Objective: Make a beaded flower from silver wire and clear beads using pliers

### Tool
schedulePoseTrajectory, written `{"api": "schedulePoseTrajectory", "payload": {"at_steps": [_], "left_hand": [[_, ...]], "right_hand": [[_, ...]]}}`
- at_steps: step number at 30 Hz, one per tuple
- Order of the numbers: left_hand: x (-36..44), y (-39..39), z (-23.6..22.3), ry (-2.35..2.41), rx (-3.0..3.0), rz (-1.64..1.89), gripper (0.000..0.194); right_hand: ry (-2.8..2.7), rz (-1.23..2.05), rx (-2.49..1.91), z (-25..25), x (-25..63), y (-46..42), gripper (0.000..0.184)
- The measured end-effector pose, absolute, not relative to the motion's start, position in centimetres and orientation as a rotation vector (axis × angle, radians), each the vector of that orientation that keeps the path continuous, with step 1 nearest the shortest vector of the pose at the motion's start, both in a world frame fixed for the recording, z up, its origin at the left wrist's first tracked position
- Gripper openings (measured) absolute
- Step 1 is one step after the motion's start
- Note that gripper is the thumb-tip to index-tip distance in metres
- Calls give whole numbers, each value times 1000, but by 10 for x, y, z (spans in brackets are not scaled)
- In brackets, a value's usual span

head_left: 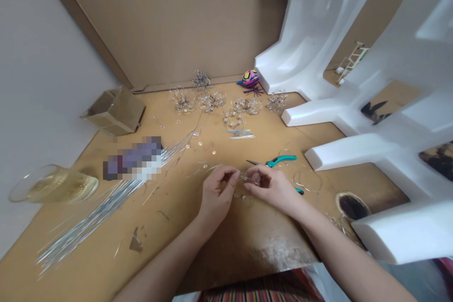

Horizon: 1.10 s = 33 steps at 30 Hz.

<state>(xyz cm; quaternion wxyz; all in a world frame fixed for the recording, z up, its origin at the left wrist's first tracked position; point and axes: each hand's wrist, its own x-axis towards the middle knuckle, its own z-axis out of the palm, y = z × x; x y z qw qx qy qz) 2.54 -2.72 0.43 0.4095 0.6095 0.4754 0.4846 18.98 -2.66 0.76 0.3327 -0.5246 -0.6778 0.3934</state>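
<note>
Near the table's front, my left hand (218, 193) pinches with thumb and index finger at one end of a small bent wire piece (244, 177). My right hand (272, 188) is closed on its other side, fingers curled around the wire. The piece seems to have a small loop; its finer shape is too small to make out. Teal-handled pliers (281, 159) lie just behind my right hand, partly hidden by it. Below my fingers, more thin wire (245, 197) rests on the table.
A bundle of straight wires (95, 217) lies at left, partly under a blurred object (132, 158). Beyond are a glass of yellowish liquid (58, 185) and a cardboard box (115, 111). Wire tangles (212, 100) and a colourful ball (250, 78) stand at the back. White moulded slats (339, 151) border the right.
</note>
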Motion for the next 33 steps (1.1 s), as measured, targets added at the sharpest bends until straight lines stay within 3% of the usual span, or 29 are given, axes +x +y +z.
{"api": "schedulePoseTrajectory", "payload": {"at_steps": [20, 33], "left_hand": [[27, -23, 5, 1241, 1856, 1178, 13], [23, -22, -1, 1205, 1541, 1117, 15]], "right_hand": [[-1731, 842, -1466, 14, 183, -30, 8], [-1840, 888, -1326, 9, 190, -26, 22]]}}
